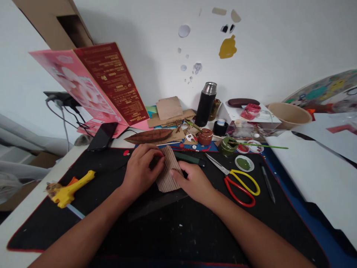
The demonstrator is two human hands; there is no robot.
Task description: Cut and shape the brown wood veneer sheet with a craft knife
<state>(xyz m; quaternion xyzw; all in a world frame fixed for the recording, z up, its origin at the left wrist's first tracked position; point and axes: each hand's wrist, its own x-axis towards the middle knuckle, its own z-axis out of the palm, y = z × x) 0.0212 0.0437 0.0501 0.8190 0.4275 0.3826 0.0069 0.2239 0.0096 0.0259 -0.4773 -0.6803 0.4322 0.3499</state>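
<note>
A small piece of corrugated cardboard [168, 175], ridges showing, is held tilted over the black mat [178, 227]. My right hand [196, 183] grips its right edge, thumb on the ridged face and fingers behind. At its left edge my left hand [142, 165] is closed, thumb and fingertips pinched at the cardboard; the exact contact is partly hidden. Just behind the cardboard lies a dark green utility knife or similar flat tool [189, 159]. Scissors [232, 176] with one yellow and one red handle lie right of my right hand, blades slightly parted.
A yellow glue gun [68, 190] lies at left, near a black phone [102, 136]. Behind are a brown leaf-shaped piece [149, 136], a brown paint jar [205, 137], a green paint jar [227, 146] and a black thermos [205, 106]. A pen [268, 183] lies at right.
</note>
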